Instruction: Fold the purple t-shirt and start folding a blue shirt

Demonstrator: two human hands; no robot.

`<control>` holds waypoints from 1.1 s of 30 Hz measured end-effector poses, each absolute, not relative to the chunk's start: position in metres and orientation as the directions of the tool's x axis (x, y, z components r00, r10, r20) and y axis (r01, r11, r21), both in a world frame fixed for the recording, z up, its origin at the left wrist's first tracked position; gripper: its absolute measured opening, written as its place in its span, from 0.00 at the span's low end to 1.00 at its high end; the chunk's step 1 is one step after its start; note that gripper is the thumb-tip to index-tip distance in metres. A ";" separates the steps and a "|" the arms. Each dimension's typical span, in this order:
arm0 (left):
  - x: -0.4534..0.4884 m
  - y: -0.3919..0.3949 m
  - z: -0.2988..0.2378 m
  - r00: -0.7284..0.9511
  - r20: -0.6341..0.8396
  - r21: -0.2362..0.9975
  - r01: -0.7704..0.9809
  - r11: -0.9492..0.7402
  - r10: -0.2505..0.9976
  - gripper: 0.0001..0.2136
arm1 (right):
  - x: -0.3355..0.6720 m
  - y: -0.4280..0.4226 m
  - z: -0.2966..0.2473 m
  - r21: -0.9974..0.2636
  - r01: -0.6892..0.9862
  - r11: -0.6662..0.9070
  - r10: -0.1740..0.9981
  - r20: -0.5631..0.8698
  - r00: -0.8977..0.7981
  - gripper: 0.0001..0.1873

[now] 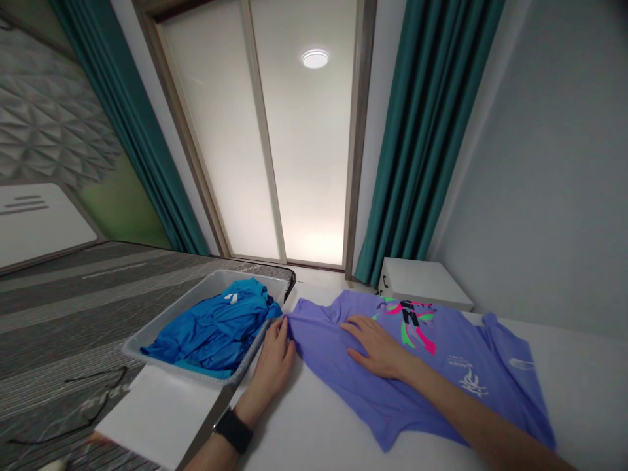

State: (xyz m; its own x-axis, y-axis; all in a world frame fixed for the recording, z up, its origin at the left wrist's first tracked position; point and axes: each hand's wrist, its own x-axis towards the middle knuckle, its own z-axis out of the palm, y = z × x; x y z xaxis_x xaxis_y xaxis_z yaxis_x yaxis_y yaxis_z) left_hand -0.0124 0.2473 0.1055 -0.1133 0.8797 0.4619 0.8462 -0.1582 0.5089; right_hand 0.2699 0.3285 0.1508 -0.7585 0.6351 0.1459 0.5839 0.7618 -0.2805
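Note:
A purple T-shirt [441,366] with a pink, green and black print lies spread on the white table [583,392]. My right hand [375,347] rests flat on it, fingers stretched out, near the left part of the shirt. My left hand [275,363], with a black watch on the wrist, pinches the shirt's left edge at the sleeve, close to the tray.
A grey tray [196,297] holding a crumpled blue garment [216,327] sits left of the shirt, partly on the bed [73,307]. A white cabinet [422,281] stands behind the table. Teal curtains [422,144] frame a frosted window. Glasses [93,392] lie on the bed.

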 end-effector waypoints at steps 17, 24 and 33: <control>0.065 0.219 0.129 0.336 0.367 0.142 0.901 -0.409 0.867 0.28 | 0.294 0.301 0.139 -0.238 0.707 0.665 0.728 0.000 -0.685 0.34; 0.065 0.184 0.114 0.422 0.266 0.162 0.867 -0.472 0.867 0.33 | 0.295 0.235 0.128 -0.270 0.753 0.600 0.785 0.017 -0.619 0.34; 0.045 0.153 0.115 0.490 0.275 0.059 0.850 -0.523 0.827 0.39 | 0.268 0.246 0.158 -0.246 0.725 0.643 0.762 0.108 -0.639 0.20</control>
